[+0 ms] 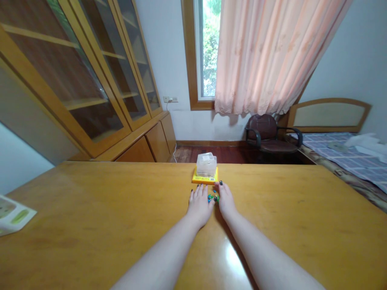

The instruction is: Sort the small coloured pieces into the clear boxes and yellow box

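Note:
My left hand (199, 204) lies palm down on the wooden table, its fingers stretched forward and slightly apart. Close by, my right hand (226, 201) rests on its edge with the fingers extended. Between the two hands sit several small blue and green pieces (211, 197), partly covered by the left thumb; their kind is too small to make out. Just beyond the fingertips a clear plastic box (206, 165) stands on a flat yellow box (205, 179). Neither hand is seen gripping anything.
The wooden table (105, 217) fills the foreground. At its left edge lies a white and green item (15, 213), cut off by the frame. Beyond the table are a glass-door cabinet (90, 80), a brown armchair (267, 135) and a bed (341, 151).

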Action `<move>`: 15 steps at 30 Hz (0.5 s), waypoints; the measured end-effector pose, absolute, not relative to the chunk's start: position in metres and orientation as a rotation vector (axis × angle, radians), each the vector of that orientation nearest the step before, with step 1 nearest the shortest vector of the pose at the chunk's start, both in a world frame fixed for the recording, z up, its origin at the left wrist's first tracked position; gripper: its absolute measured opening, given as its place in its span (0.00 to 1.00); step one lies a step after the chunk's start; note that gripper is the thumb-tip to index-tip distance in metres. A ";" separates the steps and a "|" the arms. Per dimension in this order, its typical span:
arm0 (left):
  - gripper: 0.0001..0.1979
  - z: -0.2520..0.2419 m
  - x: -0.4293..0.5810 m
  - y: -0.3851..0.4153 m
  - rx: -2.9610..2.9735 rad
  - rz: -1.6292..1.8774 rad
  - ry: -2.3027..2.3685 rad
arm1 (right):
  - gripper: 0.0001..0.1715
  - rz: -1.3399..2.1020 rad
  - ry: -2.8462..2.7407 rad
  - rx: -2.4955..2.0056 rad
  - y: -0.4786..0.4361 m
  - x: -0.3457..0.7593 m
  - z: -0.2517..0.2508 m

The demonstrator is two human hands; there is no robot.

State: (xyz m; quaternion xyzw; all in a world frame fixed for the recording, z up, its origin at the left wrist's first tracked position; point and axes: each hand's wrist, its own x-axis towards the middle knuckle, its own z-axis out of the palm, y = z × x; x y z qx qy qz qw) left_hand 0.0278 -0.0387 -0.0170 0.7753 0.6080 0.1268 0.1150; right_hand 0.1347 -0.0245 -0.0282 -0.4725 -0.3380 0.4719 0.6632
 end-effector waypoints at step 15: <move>0.25 -0.012 0.034 -0.043 2.470 0.402 1.438 | 0.20 1.175 -0.650 -1.036 -0.023 0.136 -0.025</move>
